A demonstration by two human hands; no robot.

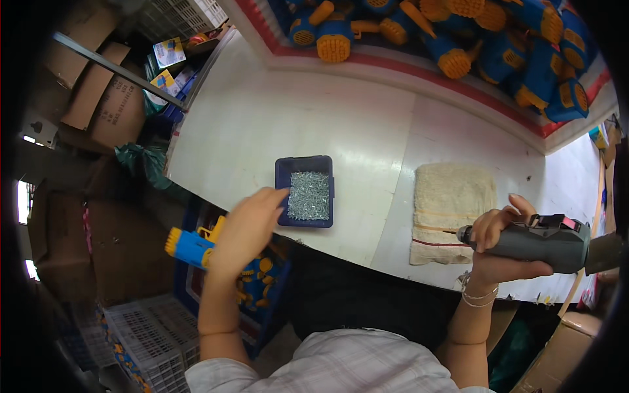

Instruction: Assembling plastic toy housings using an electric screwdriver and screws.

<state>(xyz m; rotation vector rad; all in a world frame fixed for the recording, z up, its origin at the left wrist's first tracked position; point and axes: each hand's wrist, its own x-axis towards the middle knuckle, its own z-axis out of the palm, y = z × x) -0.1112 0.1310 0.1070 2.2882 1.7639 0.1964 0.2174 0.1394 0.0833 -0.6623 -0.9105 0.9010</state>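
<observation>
My left hand is closed over a blue-and-yellow toy gun, whose yellow perforated nozzle sticks out to the left. The palm and wrist hide much of the toy. Fingertips of the same hand reach the left rim of a dark blue tray full of small silvery screws. In my right hand is a dark grey electric screwdriver, lying sideways with its thin bit pointing left. That bit is above a folded beige towel on the white table.
At the far right, a large white box with a red-striped rim holds many similar toys. Below my left arm is a blue crate with more parts. Cardboard boxes and a grey plastic crate stand left of the table.
</observation>
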